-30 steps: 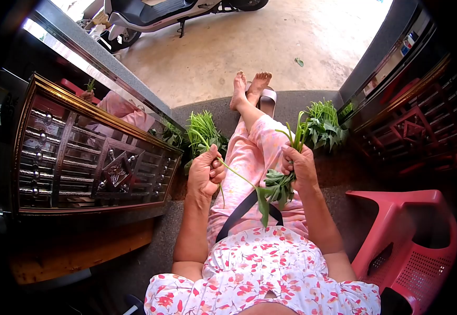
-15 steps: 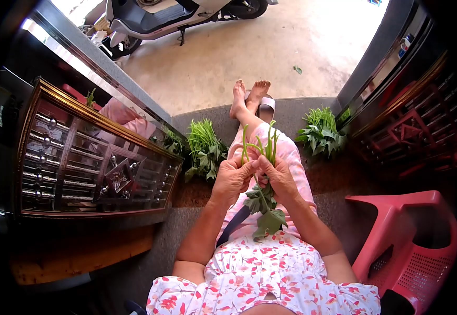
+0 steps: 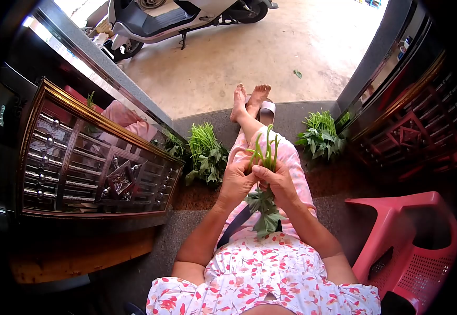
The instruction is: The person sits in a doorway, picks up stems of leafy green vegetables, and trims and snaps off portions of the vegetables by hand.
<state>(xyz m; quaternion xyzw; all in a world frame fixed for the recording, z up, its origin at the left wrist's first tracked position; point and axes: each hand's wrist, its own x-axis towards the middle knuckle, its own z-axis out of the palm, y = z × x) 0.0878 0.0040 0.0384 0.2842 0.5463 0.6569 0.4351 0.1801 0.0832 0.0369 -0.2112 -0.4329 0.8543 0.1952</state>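
Note:
Above my lap, both hands meet around a small bunch of leafy green stems (image 3: 268, 153). The cut stalks stick up past my fingers, and the broad leaves hang below toward my shirt. My left hand (image 3: 236, 181) is closed at the left side of the bunch, its fingertips on the stems. On the right side, my right hand (image 3: 277, 181) is closed around the stalks, thumb pointing left. The two hands touch each other, and the spot where the fingers pinch is partly hidden.
A larger pile of greens (image 3: 206, 152) lies left of my legs, another pile (image 3: 320, 135) to the right. A pink plastic chair (image 3: 422, 202) stands at right. Ornate door panels (image 3: 97, 163) flank me. A scooter (image 3: 186, 21) is parked outside, and one loose leaf (image 3: 297, 73) lies on the floor.
My left hand has come in closer, and the stem that stood apart at the left is now gathered beside the others. The hands sit slightly lower in view.

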